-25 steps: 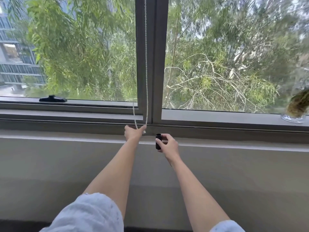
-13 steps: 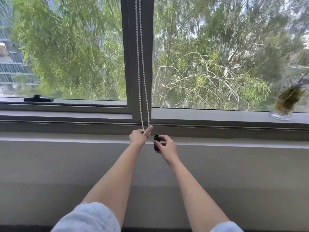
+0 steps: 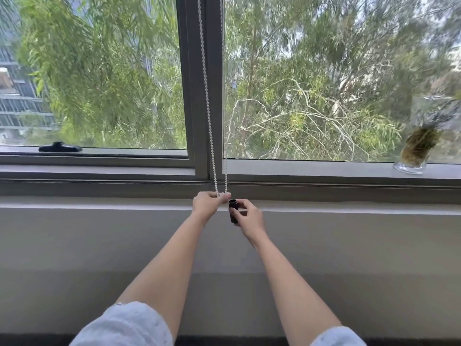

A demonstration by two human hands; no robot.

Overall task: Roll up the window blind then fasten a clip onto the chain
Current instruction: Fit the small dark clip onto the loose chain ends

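Observation:
A white bead chain (image 3: pixel 207 103) hangs in two strands down the grey window mullion (image 3: pixel 197 83). My left hand (image 3: pixel 208 203) pinches the bottom loop of the chain just below the sill. My right hand (image 3: pixel 247 217) holds a small black clip (image 3: pixel 233 211) upright, right beside the left hand and just under the chain's right strand. The blind itself is out of view above; both panes show fully.
A glass vase with a mossy plant (image 3: pixel 416 151) stands on the sill at the right. A black window handle (image 3: pixel 59 147) lies on the left frame. A pale ledge and wall (image 3: pixel 99 233) run below the window.
My hands have come closer together, the clip now almost touching the left fingers. The chain's two strands hang straighter along the mullion. The camera view has shifted slightly.

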